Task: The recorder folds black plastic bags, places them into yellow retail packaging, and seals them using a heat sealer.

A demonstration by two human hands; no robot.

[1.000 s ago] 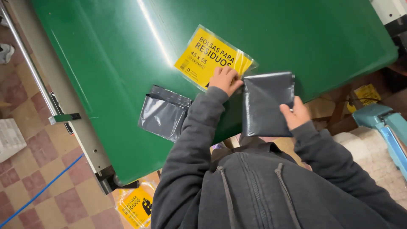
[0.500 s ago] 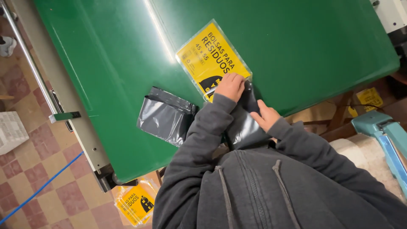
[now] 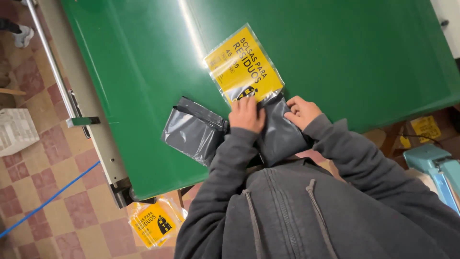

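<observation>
Plastic is looking thin, limp and slippery as the left hand (image 3: 247,114) and right hand (image 3: 301,111) are pressing flat, fingers together, on the folded grey bag (image 3: 280,132) entering the yellow-labelled clear sleeve (image 3: 243,64) on the green worktop (image 3: 143,72), best gripped at its folded edges.

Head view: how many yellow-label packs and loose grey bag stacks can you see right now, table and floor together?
Yellow-label clear packs: 2, one on the green table at, one on the floor at
Folded grey bag stacks: 2, one under both hands, one lying beside it
Total: 4
</observation>
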